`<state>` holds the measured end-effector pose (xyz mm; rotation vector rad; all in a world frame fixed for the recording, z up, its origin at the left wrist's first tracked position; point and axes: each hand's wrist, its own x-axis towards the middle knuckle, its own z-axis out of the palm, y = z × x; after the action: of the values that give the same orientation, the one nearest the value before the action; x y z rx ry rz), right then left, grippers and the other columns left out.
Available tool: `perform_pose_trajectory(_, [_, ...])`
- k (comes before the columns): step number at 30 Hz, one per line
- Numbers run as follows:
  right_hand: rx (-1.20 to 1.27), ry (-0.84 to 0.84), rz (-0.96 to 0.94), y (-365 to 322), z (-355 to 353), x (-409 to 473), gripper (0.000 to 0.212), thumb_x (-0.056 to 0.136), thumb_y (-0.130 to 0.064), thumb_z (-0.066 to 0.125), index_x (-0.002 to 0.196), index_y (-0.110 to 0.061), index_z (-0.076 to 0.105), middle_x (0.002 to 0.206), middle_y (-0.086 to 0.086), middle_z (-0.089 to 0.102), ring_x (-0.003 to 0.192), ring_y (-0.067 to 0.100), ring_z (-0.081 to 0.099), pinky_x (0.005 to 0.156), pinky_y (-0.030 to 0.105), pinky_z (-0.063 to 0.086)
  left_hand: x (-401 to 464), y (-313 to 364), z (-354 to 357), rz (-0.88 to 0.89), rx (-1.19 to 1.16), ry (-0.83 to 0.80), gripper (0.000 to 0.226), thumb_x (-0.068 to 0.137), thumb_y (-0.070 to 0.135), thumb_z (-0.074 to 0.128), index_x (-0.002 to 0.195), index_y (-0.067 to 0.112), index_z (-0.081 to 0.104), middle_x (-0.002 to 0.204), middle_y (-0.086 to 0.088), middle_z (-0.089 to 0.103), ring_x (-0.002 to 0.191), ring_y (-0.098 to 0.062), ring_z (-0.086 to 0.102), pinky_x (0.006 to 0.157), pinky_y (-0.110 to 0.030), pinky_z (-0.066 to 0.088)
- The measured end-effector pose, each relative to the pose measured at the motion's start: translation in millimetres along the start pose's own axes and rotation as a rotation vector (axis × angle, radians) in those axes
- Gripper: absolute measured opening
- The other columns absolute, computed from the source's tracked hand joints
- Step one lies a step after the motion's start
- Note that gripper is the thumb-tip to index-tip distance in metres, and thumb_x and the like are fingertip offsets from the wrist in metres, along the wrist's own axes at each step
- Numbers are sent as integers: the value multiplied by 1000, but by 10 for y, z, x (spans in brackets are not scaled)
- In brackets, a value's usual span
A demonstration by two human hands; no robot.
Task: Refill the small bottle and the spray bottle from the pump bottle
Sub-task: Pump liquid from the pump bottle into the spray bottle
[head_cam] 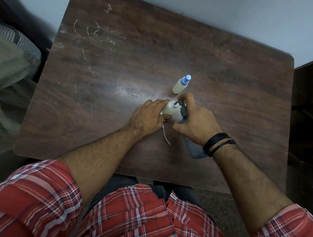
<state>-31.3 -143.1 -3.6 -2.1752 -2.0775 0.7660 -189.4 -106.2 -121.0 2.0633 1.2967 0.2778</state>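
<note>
Near the middle of the wooden table point(118, 73), my left hand point(148, 115) grips a small white bottle point(168, 109) holding cream liquid. My right hand point(195, 121) is closed over the dark pump head point(181, 109) of the blue pump bottle point(194, 150), whose spout sits at the small bottle's mouth. Most of the pump bottle's body is hidden under my right hand and wrist. The spray bottle point(181, 84), with a blue spray top and cream liquid inside, stands upright just beyond my hands, untouched.
A thin white tube point(165, 136) lies on the table between my wrists. A dark chair point(311, 116) stands at the right of the table. Grey and striped fabric point(7, 63) lies to its left. A pale wall runs behind.
</note>
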Motion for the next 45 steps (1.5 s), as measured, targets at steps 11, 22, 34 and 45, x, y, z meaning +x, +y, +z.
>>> perform_pose_trajectory(11, [-23,-4,10,-2,9,-38,63,72,-32,69,128,-27,40,104,-3,64,87,26,63,77,37,50,7,-17,-2,7,7,0,49,96,44,54,142,29,45,138,8,56,108,-23,53,91,-46,47])
perform_pose_trajectory(22, [-1,25,4,-11,42,-27,66,73,-37,69,132,-26,40,106,-4,65,88,24,62,80,37,50,-5,-4,-18,7,4,0,50,96,41,55,143,28,45,139,7,56,109,-23,53,92,-44,46])
perform_pose_trajectory(34, [-2,5,13,17,30,-42,61,72,-33,69,125,-27,40,95,-4,63,80,25,62,76,39,51,1,-5,-11,1,6,-9,48,96,42,55,141,29,45,137,8,56,107,-23,53,91,-48,47])
perform_pose_trajectory(45, [-17,17,16,-6,40,-43,71,72,-36,69,135,-28,37,107,-4,64,88,23,63,80,37,51,9,-7,-22,0,-1,-12,51,97,43,54,144,27,45,139,7,55,109,-21,52,94,-46,46])
